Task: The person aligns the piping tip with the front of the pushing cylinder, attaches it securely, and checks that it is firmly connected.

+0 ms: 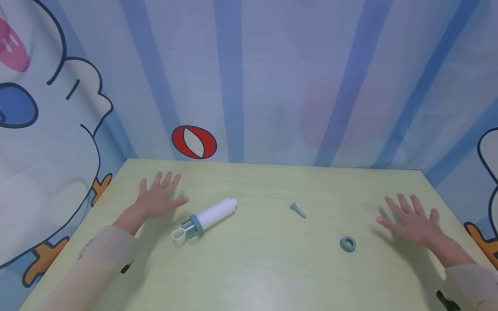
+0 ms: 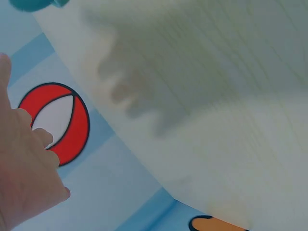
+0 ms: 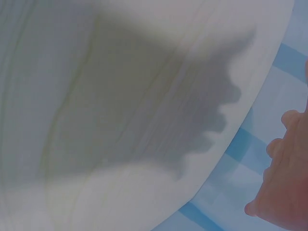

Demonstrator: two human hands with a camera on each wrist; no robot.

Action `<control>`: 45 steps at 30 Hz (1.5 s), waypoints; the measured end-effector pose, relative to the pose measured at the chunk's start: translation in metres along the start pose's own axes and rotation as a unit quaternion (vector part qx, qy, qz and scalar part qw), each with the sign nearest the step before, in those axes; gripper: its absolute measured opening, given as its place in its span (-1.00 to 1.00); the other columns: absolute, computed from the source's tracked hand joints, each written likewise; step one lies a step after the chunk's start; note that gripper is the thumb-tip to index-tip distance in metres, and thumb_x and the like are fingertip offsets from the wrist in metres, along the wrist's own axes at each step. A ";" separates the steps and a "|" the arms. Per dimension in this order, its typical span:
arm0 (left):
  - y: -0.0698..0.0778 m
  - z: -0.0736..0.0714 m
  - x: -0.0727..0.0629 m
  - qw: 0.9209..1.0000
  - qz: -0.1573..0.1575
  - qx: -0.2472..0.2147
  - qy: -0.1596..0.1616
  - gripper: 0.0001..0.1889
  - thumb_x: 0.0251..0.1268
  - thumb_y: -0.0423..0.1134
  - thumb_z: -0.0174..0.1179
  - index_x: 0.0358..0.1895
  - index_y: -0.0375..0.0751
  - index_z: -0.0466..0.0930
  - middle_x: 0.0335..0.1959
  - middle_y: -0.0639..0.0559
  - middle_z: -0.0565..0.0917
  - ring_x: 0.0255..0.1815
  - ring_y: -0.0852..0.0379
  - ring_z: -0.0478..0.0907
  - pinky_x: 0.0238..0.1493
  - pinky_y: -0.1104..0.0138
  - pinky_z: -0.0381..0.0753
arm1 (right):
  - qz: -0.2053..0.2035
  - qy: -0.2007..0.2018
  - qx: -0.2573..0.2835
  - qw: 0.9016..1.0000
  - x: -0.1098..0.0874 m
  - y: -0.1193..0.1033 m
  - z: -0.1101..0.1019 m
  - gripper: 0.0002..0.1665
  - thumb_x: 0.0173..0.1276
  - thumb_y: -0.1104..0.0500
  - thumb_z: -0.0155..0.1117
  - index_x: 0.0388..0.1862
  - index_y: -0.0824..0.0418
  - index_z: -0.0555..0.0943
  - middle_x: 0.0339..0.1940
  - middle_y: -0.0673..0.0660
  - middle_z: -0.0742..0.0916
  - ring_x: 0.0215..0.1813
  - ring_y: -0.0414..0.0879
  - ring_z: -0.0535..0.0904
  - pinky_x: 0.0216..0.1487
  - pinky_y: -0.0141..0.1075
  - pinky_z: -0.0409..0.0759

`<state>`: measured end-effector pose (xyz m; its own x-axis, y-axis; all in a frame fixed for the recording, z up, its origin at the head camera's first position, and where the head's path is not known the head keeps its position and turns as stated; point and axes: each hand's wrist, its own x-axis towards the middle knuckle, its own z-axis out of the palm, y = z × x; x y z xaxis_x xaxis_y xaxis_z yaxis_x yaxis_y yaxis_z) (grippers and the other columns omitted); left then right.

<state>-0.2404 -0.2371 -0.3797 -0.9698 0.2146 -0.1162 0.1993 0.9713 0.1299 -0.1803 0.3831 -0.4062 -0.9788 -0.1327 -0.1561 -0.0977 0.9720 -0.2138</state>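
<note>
My left hand [image 1: 157, 199], fingers spread, hovers over the table's left side with its shadow below. Just right of its thumb lies a white icing syringe [image 1: 215, 213] with a blue-grey collar and a white loop handle. A small blue-grey cone-shaped nozzle [image 1: 298, 210] lies near the middle. Nearer the front right is a blue-grey ring [image 1: 348, 244]. My right hand [image 1: 414, 220] is also spread, to the right of the ring and apart from it. Both wrist views show the hands, left [image 2: 29, 168] and right [image 3: 286, 178], holding nothing.
The pale wooden table [image 1: 249, 272] ends at a blue striped backdrop [image 1: 268, 86], which has a red and white ball [image 1: 194, 142] printed on it. Large cartoon figures cover the left and right sides. In the left wrist view, a teal piece [image 2: 32, 4] shows at the top corner.
</note>
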 end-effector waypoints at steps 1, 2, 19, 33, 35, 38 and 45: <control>0.003 0.000 0.002 1.000 0.005 0.002 0.000 -0.08 0.08 0.38 -0.18 0.39 -0.14 -0.15 0.39 -0.28 -0.12 0.36 -0.33 -0.30 0.16 -0.29 -0.43 | -0.004 0.003 0.000 1.000 0.000 -0.002 0.001 -0.02 0.23 -0.37 -0.20 0.41 0.05 -0.31 0.37 0.40 -0.23 0.30 0.32 -0.61 -0.05 0.45 -0.48; 0.006 0.001 0.003 1.000 0.009 0.002 -0.001 -0.08 0.08 0.39 -0.19 0.39 -0.12 -0.16 0.39 -0.26 -0.12 0.37 -0.32 -0.31 0.17 -0.28 -0.42 | -0.008 0.006 0.000 1.000 -0.001 -0.004 0.001 -0.03 0.24 -0.36 -0.19 0.41 0.05 -0.30 0.37 0.40 -0.22 0.30 0.32 -0.60 -0.05 0.45 -0.47; 0.070 0.009 0.021 0.995 0.098 0.020 -0.001 -0.14 0.12 0.34 -0.15 0.40 0.02 -0.23 0.42 -0.09 -0.11 0.42 -0.16 -0.34 0.23 -0.21 -0.38 | -0.062 0.063 -0.015 0.996 -0.004 -0.030 0.016 -0.07 0.23 -0.30 -0.08 0.42 0.03 -0.17 0.41 0.33 -0.06 0.39 0.20 -0.49 0.04 0.42 -0.29; 0.118 0.021 0.028 0.983 0.172 0.056 -0.017 -0.17 0.13 0.36 -0.22 0.40 0.05 -0.21 0.43 -0.05 -0.12 0.43 -0.11 -0.31 0.26 -0.17 -0.34 | -0.101 0.085 0.003 0.991 -0.008 -0.050 0.028 -0.10 0.20 -0.24 0.03 0.40 0.04 -0.03 0.40 0.31 0.06 0.43 0.16 -0.34 0.07 0.39 -0.19; 0.126 0.022 0.029 0.981 0.179 0.065 -0.022 -0.17 0.13 0.36 -0.23 0.40 0.06 -0.21 0.43 -0.03 -0.13 0.43 -0.10 -0.31 0.27 -0.15 -0.34 | -0.105 0.082 0.000 0.991 -0.008 -0.054 0.028 -0.10 0.19 -0.25 0.04 0.40 0.05 -0.01 0.39 0.32 0.08 0.43 0.17 -0.31 0.08 0.38 -0.18; 0.138 0.021 0.030 0.978 0.191 0.075 -0.024 -0.18 0.14 0.36 -0.21 0.40 0.06 -0.20 0.43 -0.03 -0.12 0.43 -0.08 -0.30 0.28 -0.13 -0.34 | -0.111 0.081 -0.006 0.991 -0.009 -0.058 0.029 -0.09 0.18 -0.25 0.06 0.40 0.05 0.00 0.39 0.33 0.09 0.43 0.18 -0.29 0.08 0.38 -0.16; 0.161 0.024 0.034 0.972 0.217 0.080 -0.036 -0.19 0.14 0.34 -0.19 0.40 0.09 -0.20 0.43 -0.01 -0.11 0.44 -0.05 -0.30 0.30 -0.10 -0.35 | -0.122 0.080 -0.001 0.989 -0.010 -0.065 0.033 -0.08 0.14 -0.26 0.09 0.39 0.06 0.04 0.40 0.30 0.08 0.43 0.15 -0.26 0.10 0.36 -0.12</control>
<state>-0.2376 -0.0712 -0.3866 -0.7786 0.6083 -0.1542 0.6120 0.7904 0.0279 -0.1578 0.3148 -0.4221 -0.9421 -0.3308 0.0542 -0.3343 0.9155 -0.2239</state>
